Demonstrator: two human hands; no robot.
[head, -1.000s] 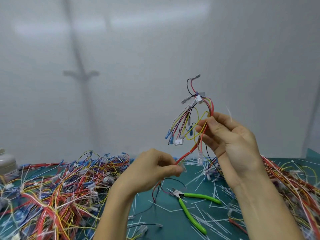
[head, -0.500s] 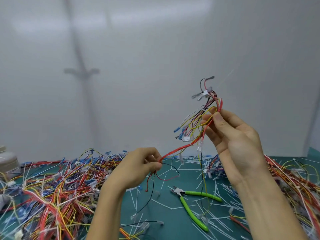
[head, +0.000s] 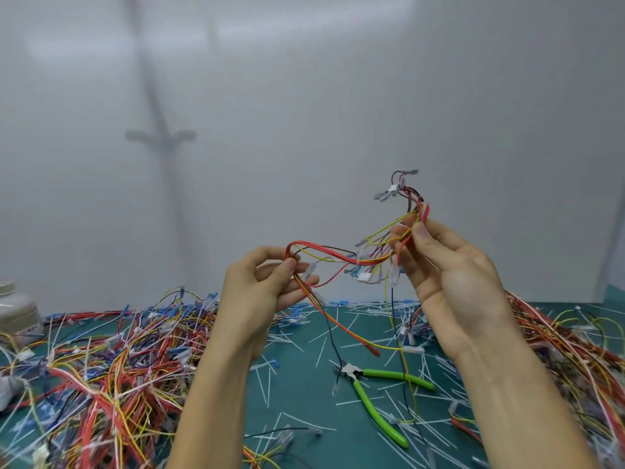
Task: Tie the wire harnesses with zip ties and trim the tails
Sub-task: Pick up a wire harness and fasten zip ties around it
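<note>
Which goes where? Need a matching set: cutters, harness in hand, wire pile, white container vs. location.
Things:
1. green-handled cutters
2. held harness
3. harness pile
4. white container

Places:
A. far left edge of the view
B. pinched between left hand and right hand, raised off the table
C. lying on the green mat between the forearms
D. heaped on the table left of the left arm

Pairs: 1-C, 2-B, 3-D, 4-A
</note>
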